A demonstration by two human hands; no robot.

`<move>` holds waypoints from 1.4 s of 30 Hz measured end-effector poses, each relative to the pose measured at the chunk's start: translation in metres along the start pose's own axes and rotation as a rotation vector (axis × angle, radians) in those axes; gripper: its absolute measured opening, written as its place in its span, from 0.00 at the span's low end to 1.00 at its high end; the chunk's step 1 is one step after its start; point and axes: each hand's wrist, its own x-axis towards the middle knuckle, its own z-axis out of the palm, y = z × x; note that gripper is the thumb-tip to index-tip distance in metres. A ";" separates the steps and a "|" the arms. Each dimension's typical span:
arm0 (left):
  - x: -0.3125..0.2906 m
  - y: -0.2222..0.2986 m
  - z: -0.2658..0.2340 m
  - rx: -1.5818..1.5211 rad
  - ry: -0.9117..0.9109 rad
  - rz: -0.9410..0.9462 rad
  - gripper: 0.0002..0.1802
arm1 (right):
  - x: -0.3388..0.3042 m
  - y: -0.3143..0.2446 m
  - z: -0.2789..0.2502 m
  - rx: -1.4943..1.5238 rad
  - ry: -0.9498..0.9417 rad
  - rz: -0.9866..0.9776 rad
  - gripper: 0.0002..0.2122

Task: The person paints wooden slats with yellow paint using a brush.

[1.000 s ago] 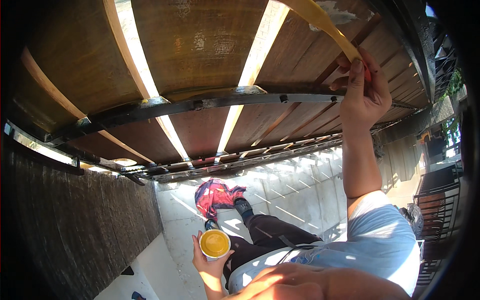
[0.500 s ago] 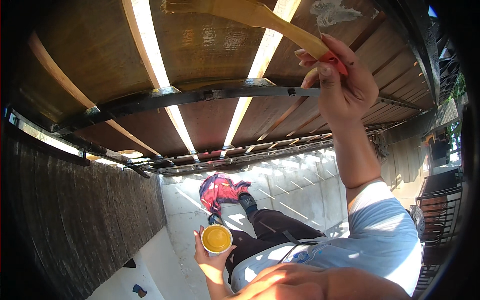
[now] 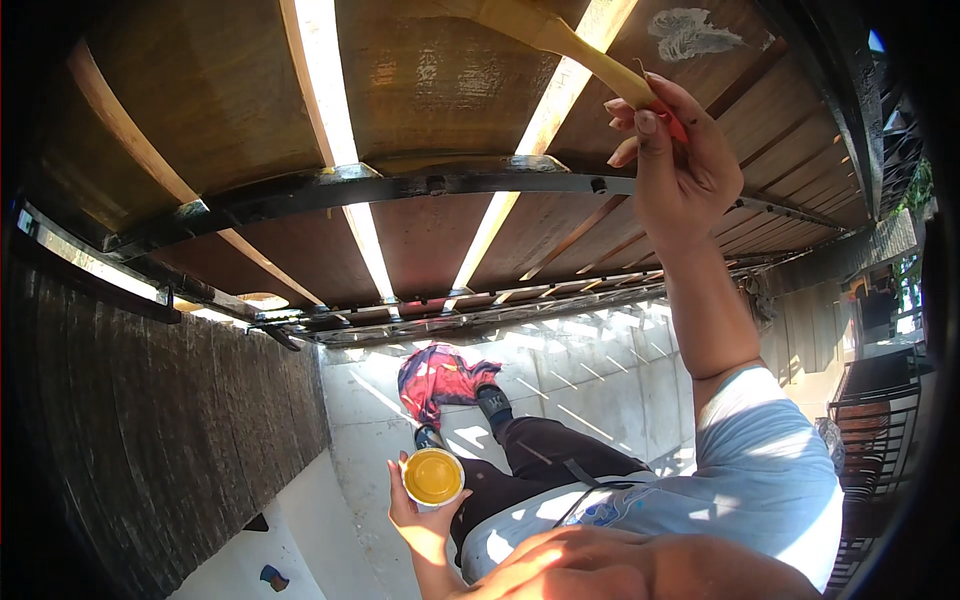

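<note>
My right hand [image 3: 688, 165] is raised and closed round the red end of a paintbrush [image 3: 575, 48] with a pale wooden handle. The brush points up and left, and its bristles are dark or past the top edge, so whether they touch a board I cannot tell. Behind it stand wide brown wooden boards [image 3: 440, 80] with bright gaps between them, fixed to a black metal rail [image 3: 400, 187]. The upper boards look wet and glossy. Low down, my left hand [image 3: 425, 515] grips a small round white tub [image 3: 433, 478] of mustard-yellow paint, held level near my legs.
A red and dark patterned cloth [image 3: 440, 383] lies on the pale tiled floor [image 3: 590, 385] by my feet. At the left rises a dark weathered plank wall [image 3: 170, 430]. A black metal railing [image 3: 880, 430] stands at the right. One board bears a whitish smear [image 3: 690, 35].
The brush and my right hand have shifted slightly up and left, taking the bristles out of clear view. The boards sit slightly farther right in the picture. My left hand keeps the tub in place.
</note>
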 end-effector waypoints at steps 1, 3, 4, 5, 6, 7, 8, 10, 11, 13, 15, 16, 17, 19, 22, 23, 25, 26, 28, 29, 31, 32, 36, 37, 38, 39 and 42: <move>0.001 -0.001 0.000 0.000 0.000 0.002 0.74 | -0.003 0.000 -0.004 0.007 0.046 0.037 0.13; 0.002 -0.003 0.000 0.057 -0.008 0.068 0.74 | -0.010 0.001 -0.015 -0.007 0.055 0.080 0.13; 0.003 -0.002 0.000 0.059 -0.009 0.068 0.74 | -0.013 0.001 -0.021 -0.020 0.064 0.123 0.13; 0.004 0.001 0.001 0.052 -0.010 0.074 0.74 | -0.016 0.001 -0.027 -0.021 0.067 0.125 0.13; 0.005 0.002 0.001 0.046 -0.011 0.080 0.74 | -0.019 0.001 -0.032 -0.054 0.075 0.147 0.13; 0.005 0.002 0.002 0.049 -0.012 0.080 0.74 | -0.022 0.001 -0.037 -0.086 0.082 0.170 0.13; 0.006 0.001 0.003 0.037 -0.014 0.078 0.74 | -0.025 0.000 -0.043 -0.088 0.084 0.171 0.13; 0.006 0.001 0.004 0.025 -0.017 0.076 0.74 | -0.031 -0.001 -0.054 -0.129 0.117 0.220 0.12; 0.006 0.003 0.003 0.017 -0.026 0.073 0.74 | -0.033 -0.002 -0.060 -0.128 0.118 0.223 0.12; 0.005 0.003 0.002 0.012 -0.032 0.067 0.74 | -0.038 -0.003 -0.072 -0.166 0.146 0.220 0.12; 0.006 0.001 0.002 0.058 -0.043 0.118 0.75 | -0.043 -0.008 -0.090 -0.158 0.140 0.174 0.13; 0.005 0.003 0.000 0.058 -0.041 0.118 0.75 | -0.044 -0.010 -0.094 -0.148 0.134 0.128 0.13; 0.005 0.006 -0.001 0.037 -0.073 0.091 0.74 | -0.044 -0.012 -0.094 -0.148 0.135 0.129 0.13; 0.006 0.010 -0.003 0.018 -0.103 0.062 0.73 | -0.041 -0.018 -0.092 -0.048 0.069 0.085 0.14; 0.005 0.013 -0.006 0.030 -0.086 0.063 0.73 | -0.031 -0.014 -0.072 0.010 -0.085 0.038 0.14; 0.004 0.012 -0.007 0.037 -0.082 0.051 0.73 | -0.026 -0.015 -0.059 0.035 -0.106 0.034 0.14; 0.003 0.011 -0.009 0.043 -0.081 0.037 0.73 | -0.016 -0.015 -0.036 0.049 -0.122 0.025 0.14; 0.002 0.009 -0.010 0.039 -0.077 0.043 0.73 | -0.013 -0.013 -0.023 0.069 -0.138 0.013 0.14; -0.001 0.005 -0.012 0.037 -0.077 0.049 0.73 | -0.008 -0.008 -0.003 0.047 -0.144 0.005 0.14; -0.001 0.002 -0.013 0.015 -0.066 0.061 0.73 | -0.005 -0.006 0.006 0.021 -0.151 -0.008 0.13; -0.002 0.001 -0.014 -0.004 -0.054 0.072 0.73 | -0.001 0.001 0.025 0.016 -0.121 -0.051 0.13; -0.001 0.004 -0.015 -0.008 -0.056 0.059 0.73 | 0.000 0.002 0.030 0.011 -0.092 -0.097 0.13; -0.002 0.001 -0.017 -0.044 -0.042 0.043 0.73 | -0.006 0.004 0.031 0.007 -0.045 -0.052 0.13; -0.002 0.000 -0.017 -0.045 -0.042 0.043 0.73 | -0.009 0.004 0.026 -0.021 -0.068 -0.052 0.13; -0.002 -0.001 -0.016 -0.038 -0.015 0.042 0.73 | -0.013 0.005 0.021 -0.045 -0.090 -0.051 0.14; -0.001 -0.002 -0.016 -0.031 0.013 0.042 0.73 | -0.016 0.006 0.017 -0.043 -0.091 -0.051 0.14; 0.000 -0.003 -0.015 -0.017 0.009 0.060 0.74 | -0.025 0.010 -0.001 0.001 -0.038 0.024 0.14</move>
